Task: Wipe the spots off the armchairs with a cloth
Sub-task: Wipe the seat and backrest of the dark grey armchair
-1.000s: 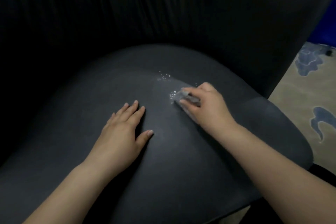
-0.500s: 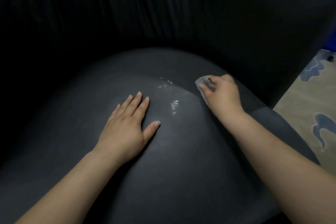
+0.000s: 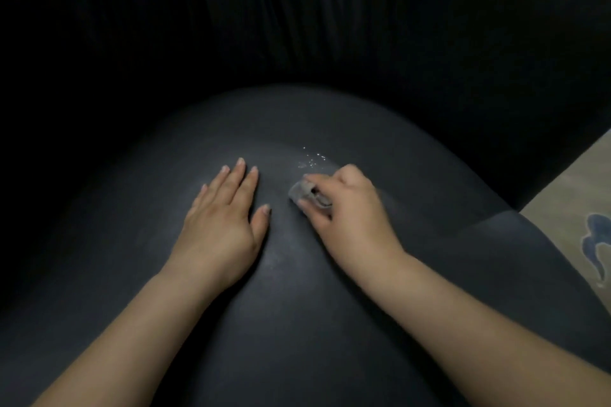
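A dark armchair seat cushion fills the view, with its black backrest behind. A patch of small glistening wet spots sits on the cushion just beyond my right hand. My right hand is closed on a small grey cloth and presses it onto the seat. To the left of the cloth, my left hand lies flat on the cushion, fingers spread, holding nothing.
A beige carpet with a blue pattern shows past the seat's right edge. The armchair's dark sides rise at left and right of the cushion.
My right hand has swept the cloth back left and toward me, over where the nearer spots lay. Those nearer spots no longer show. My left hand stays flat.
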`<state>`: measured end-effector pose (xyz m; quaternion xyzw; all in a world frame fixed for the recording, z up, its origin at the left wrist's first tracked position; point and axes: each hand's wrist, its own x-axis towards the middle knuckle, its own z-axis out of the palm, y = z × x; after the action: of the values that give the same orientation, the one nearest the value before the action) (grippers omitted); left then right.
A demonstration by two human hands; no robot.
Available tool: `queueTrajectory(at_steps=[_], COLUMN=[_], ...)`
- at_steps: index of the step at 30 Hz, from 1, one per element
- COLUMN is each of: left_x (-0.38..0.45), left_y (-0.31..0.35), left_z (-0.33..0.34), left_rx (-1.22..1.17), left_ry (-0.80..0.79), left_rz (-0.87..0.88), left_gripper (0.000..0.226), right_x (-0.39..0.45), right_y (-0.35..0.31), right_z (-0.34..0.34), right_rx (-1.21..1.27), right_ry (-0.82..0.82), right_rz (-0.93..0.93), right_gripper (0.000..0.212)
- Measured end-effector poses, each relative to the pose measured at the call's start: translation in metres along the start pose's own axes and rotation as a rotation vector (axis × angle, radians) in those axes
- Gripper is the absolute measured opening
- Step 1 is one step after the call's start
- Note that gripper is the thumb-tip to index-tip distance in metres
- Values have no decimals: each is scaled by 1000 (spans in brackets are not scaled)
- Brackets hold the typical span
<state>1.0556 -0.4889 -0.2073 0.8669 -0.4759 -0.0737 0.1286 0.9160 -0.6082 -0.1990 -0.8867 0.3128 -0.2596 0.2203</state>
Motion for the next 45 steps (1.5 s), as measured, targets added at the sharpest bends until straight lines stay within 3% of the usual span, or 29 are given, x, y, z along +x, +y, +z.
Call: queueTrajectory(at_steps=[2,6,12,18,23,28,32,34,39,40,43,45], left_x=[12,17,19,18,19,20,21,21,21,21,22,22], left_y=[-7,-13,-13,-14,-14,-14,-13,-14,-15,-15,-16,-16], left_z=[-1,-1,-1,0,1,2,2,2,4,4,4,4], left_rx=[-1,-26,-32,-37,-7,1,3,2,-9,-4,-10,-14], left_ry=[-9,-17,-25,-20,-32,-30,-30,-34,-26,-28,-31,-35], left_rz=[-23,-19,-21,-18,-26,-33,-32,-32,-33,-31,-30,-31], left_gripper=[64,63,63,65,67,69,68,68,66,65,64,65], right_x=[10,33,9,77,81,120,75,68,115,109,60,49], right_y=[9,33,-7,45,25,38,-5,-2,36,26,-13,-13], right_z=[-6,-16,2,-3,14,15,33,26,12,18,35,24], right_rx=[-9,-43,9,-29,12,-6,43,62,0,-3,40,84], right_ry=[-27,66,-104,82,-53,13,-160,-218,1,-19,-165,-239], right_rz=[4,189,-151,166,-104,118,-196,-241,128,98,-218,-286], right_gripper=[30,25,35,29,31,27,29,31,28,28,27,29])
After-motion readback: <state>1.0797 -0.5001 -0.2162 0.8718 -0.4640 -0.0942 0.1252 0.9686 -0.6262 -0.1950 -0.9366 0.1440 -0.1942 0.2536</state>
